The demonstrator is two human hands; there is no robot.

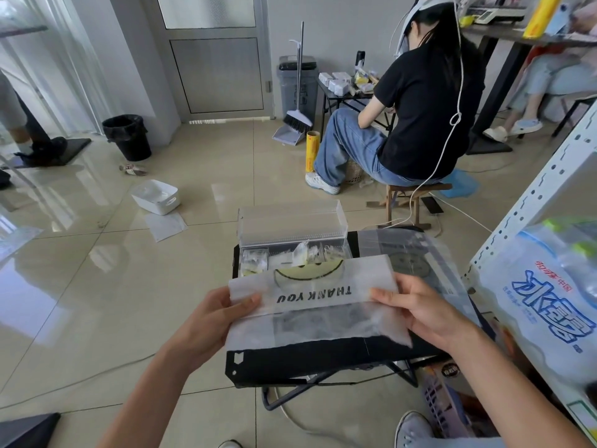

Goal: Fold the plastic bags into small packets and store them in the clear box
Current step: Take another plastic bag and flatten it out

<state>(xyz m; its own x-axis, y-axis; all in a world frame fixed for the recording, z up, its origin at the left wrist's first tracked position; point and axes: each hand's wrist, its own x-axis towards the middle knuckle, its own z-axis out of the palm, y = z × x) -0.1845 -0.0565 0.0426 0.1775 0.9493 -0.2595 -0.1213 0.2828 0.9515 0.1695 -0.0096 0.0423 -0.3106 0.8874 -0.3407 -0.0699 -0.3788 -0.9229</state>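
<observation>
A white translucent plastic bag [315, 295] printed with a smiley face and "THANK YOU" is folded into a wide band above a small black folding table [310, 355]. My left hand [223, 313] pinches its left end, thumb on top. At the right end my right hand [416, 307] grips it the same way. Beyond the bag, the clear box [292, 236] stands on the table with its lid up. Several folded bag packets [255, 260] lie inside it.
More flat bags [408, 253] lie on the table's right side. A white metal shelf [529, 208] with a water-bottle pack [546, 305] stands at the right. A person [416, 101] sits on a stool ahead. A white bin [156, 196] and a cable [80, 379] lie on the tiled floor.
</observation>
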